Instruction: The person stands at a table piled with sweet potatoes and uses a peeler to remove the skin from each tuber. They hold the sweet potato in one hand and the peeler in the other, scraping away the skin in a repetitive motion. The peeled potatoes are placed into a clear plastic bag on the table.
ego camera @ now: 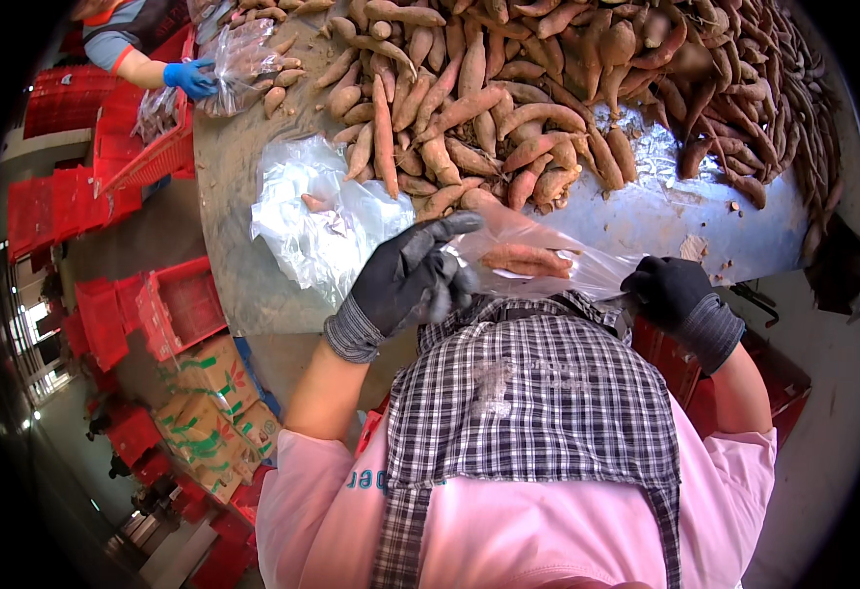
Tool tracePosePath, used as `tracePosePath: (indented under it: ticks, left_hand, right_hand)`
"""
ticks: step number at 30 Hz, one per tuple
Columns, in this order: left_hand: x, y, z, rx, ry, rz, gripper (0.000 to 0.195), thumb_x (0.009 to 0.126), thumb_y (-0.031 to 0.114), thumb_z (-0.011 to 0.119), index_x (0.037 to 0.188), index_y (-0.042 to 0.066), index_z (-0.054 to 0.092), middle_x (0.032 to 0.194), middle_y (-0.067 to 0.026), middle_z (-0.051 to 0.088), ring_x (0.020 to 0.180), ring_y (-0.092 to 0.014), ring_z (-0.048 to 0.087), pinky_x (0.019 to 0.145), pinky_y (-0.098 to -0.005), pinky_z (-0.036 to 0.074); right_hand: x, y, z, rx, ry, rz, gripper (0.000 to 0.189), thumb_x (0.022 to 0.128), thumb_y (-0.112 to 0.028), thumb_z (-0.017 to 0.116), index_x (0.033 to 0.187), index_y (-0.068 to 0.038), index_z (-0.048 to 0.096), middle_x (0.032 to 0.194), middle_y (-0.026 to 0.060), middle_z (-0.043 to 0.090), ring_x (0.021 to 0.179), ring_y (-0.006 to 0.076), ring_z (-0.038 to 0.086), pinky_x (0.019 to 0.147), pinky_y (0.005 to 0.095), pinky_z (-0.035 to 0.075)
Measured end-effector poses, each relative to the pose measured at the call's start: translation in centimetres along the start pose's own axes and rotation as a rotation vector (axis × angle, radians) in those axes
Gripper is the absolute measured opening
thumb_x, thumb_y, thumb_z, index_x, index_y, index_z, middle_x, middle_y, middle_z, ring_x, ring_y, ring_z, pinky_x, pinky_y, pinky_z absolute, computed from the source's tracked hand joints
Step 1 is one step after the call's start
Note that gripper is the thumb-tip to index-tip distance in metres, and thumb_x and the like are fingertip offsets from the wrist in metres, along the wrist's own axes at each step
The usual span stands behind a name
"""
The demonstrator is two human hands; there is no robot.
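Note:
A clear plastic bag (592,258) with a few sweet potatoes (525,258) in it lies at the table's near edge, between my gloved hands. My right hand (639,283) is closed on the bag's gathered right end. My left hand (422,272), in a black glove, is at the bag's left end with its index finger extended; its lower fingers are blurred, and whether they grip the film cannot be made out. Left of it lies a stack of clear plastic bags (312,228) with a small sweet potato piece (316,202) on top. Beyond is a large heap of sweet potatoes (466,110).
A co-worker's blue-gloved hand (193,78) touches a filled plastic bag (242,66) at the upper left. Red plastic crates (154,147) stand left of the metal table (231,250), with printed cardboard boxes (213,383) lower down. More red crates are behind my right arm.

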State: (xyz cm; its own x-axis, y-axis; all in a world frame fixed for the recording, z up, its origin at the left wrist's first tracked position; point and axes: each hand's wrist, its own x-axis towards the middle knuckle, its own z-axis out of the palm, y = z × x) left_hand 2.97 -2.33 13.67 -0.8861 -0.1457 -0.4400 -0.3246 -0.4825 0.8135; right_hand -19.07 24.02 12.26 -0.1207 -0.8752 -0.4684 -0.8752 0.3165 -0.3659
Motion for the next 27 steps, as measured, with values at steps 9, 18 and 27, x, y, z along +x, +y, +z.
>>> tracePosePath:
  ticks: [9,18,27]
  left_hand:
    - [0.0,0.2,-1.6,0.868,-0.077,0.151,0.036,0.088,0.012,0.054,0.123,0.002,0.049,0.090,-0.0080,0.062,0.079,-0.011,0.058,0.072,-0.0263,0.047]
    - [11.1,-2.7,-6.6,0.749,0.478,0.432,0.031,0.088,0.015,0.053,0.116,0.000,0.052,0.097,-0.0090,0.064,0.087,-0.017,0.061,0.077,-0.0268,0.047]
    - [21.3,-2.7,-6.5,1.587,0.470,0.150,0.040,0.072,0.023,0.066,0.108,0.010,0.054,0.101,-0.0129,0.059,0.094,-0.030,0.057,0.079,-0.0394,0.047]
  right_hand:
    - [5.6,2.7,-3.8,1.008,0.329,0.313,0.018,0.085,-0.011,0.060,0.101,-0.003,0.062,0.082,-0.0034,0.062,0.064,0.0015,0.047,0.056,0.0174,0.039]
    - [20.8,2.5,0.0,0.623,0.506,0.072,0.020,0.085,-0.015,0.058,0.101,-0.003,0.061,0.082,0.0114,0.063,0.074,0.0136,0.058,0.069,0.0277,0.047]
    - [16.3,3.2,5.3,0.922,0.217,0.271,0.022,0.084,-0.014,0.054,0.104,-0.006,0.056,0.088,0.0148,0.062,0.076,0.0247,0.062,0.064,0.0353,0.049]
